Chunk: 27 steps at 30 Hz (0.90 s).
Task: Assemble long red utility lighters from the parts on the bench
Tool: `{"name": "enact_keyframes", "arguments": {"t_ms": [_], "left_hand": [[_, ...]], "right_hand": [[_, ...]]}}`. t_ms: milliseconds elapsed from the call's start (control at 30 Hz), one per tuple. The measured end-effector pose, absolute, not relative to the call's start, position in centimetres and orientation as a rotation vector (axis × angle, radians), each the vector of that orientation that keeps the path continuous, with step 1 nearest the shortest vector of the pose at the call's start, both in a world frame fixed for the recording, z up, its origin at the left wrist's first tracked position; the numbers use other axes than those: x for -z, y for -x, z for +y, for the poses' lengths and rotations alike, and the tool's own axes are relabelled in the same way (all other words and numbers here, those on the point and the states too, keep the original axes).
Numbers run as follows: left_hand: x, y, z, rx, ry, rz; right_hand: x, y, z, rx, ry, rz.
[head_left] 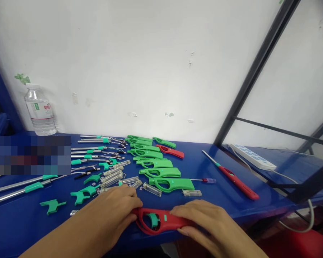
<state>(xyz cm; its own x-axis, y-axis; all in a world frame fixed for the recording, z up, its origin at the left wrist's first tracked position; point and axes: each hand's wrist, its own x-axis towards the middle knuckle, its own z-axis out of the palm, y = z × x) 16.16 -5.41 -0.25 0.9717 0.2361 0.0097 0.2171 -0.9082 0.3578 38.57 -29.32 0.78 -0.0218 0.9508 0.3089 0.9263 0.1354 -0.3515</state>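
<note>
A red utility lighter handle (pixel 170 221) lies level at the table's front edge, a teal trigger (pixel 153 220) showing inside its finger loop. My left hand (pixel 121 208) is closed on the loop end. Around the handle's rear part, my right hand (pixel 204 218) has its thumb below and fingers on top. Just beyond are green lighter handles (pixel 174 184) in a column, with clear fuel tanks (pixel 111 179) heaped to their left. Loose teal triggers (pixel 53 206) lie left of my left hand. What my left fingertips cover is hidden.
Metal lighter tubes with wires (pixel 90 156) line the left side of the blue table (pixel 218 200). A water bottle (pixel 40 111) stands at the back left. A screwdriver (pixel 208 180) and an assembled red lighter (pixel 237 181) lie right, near a power strip (pixel 254 157) and dark metal frame (pixel 255 75).
</note>
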Motion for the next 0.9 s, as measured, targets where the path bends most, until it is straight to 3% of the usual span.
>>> {"name": "enact_keyframes", "arguments": {"t_ms": [900], "left_hand": [[-2.0, -17.1, -6.6, 0.058, -2.813, 0.447]], "right_hand": [[-0.3, -38.2, -28.9, 0.145, 1.772, -1.964]]}}
